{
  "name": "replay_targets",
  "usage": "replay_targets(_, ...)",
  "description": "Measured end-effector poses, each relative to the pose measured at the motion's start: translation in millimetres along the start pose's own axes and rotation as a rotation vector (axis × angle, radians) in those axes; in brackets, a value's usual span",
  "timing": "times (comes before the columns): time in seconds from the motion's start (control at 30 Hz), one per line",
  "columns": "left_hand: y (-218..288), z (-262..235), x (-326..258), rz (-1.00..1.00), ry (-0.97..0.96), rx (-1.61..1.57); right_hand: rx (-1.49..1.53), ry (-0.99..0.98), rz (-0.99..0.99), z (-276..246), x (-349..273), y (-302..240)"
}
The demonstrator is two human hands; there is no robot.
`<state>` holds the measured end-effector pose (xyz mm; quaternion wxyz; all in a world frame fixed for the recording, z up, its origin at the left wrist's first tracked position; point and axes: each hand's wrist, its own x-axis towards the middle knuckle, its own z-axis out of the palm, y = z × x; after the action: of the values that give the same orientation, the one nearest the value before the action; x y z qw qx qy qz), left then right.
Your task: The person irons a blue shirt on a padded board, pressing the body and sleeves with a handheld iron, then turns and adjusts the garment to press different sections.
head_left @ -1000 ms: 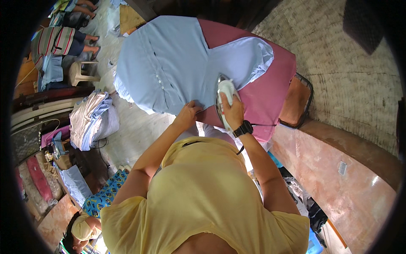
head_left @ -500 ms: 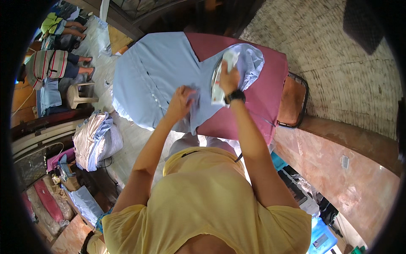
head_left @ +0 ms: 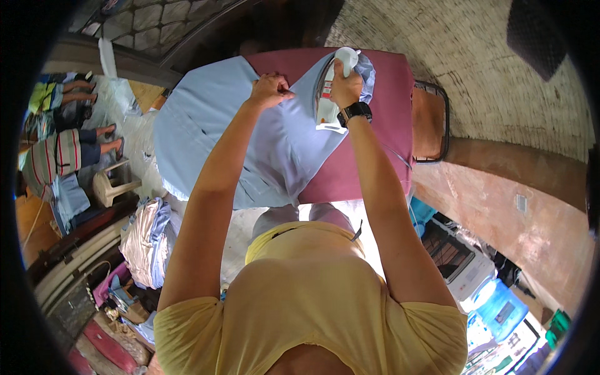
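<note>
A light-blue shirt (head_left: 206, 137) is spread over an ironing board with a dark-red cover (head_left: 381, 150). My right hand (head_left: 345, 87) is wrapped round the handle of a white clothes iron (head_left: 328, 112), which rests on the shirt's right part, at the sleeve. Bunched sleeve cloth (head_left: 367, 78) shows just right of the iron. Near the board's far edge, my left hand (head_left: 270, 91) has its fingers bent and drawn together on the shirt, pinching the cloth. The iron's soleplate is hidden against the fabric.
A black metal frame (head_left: 445, 122) juts from the board's right end. Folded clothes (head_left: 147, 240) are heaped at the left, below a beige plastic stool (head_left: 115, 181). Another person in a striped top (head_left: 53, 156) is at the far left. A blue water jug (head_left: 503, 312) stands lower right.
My left hand has moved from the shirt's near part to its far part, its fingers now closed on cloth. The iron now sits more upright along the sleeve, and the shirt's near side lies rearranged.
</note>
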<state>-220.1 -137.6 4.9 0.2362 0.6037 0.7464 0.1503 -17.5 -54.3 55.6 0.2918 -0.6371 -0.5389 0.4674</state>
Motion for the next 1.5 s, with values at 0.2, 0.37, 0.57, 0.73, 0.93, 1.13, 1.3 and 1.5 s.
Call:
replay_targets(0.2,-8.9,-2.6,4.4,-0.134,-0.135,-0.009,-0.058,-0.159,0.020,-32.0,-125.6,27.4)
replay_targets(0.37,-10.2,2.7,10.9,-0.008,-0.075,-0.015,-0.136,-0.175,-0.330,-41.3,-159.5,56.4)
replay_targets(0.57,-41.5,8.8,26.1,-0.093,-0.169,-0.527,-0.302,-0.207,-0.247,1.4,-88.0,19.3)
replay_targets(0.73,-56.6,9.4,21.0,-0.089,-0.156,-0.553,-0.256,-0.374,-0.154,-18.6,-134.1,29.7)
replay_targets(0.93,-46.4,5.2,26.7,-0.185,-0.191,-0.492,-0.349,-0.322,-0.276,-2.6,-115.8,18.5)
replay_targets(1.13,-69.4,7.7,32.7,0.054,-0.179,-0.433,-0.298,-0.309,-0.299,4.1,-124.9,22.1)
replay_targets(1.3,-40.4,-18.9,17.5,-0.018,-0.373,-0.447,-0.259,-0.465,-0.150,-94.1,-192.3,66.2)
replay_targets(1.5,-10.7,-52.9,-20.1,0.355,-0.175,0.406,-0.338,-0.062,0.280,-236.2,-133.2,55.6)
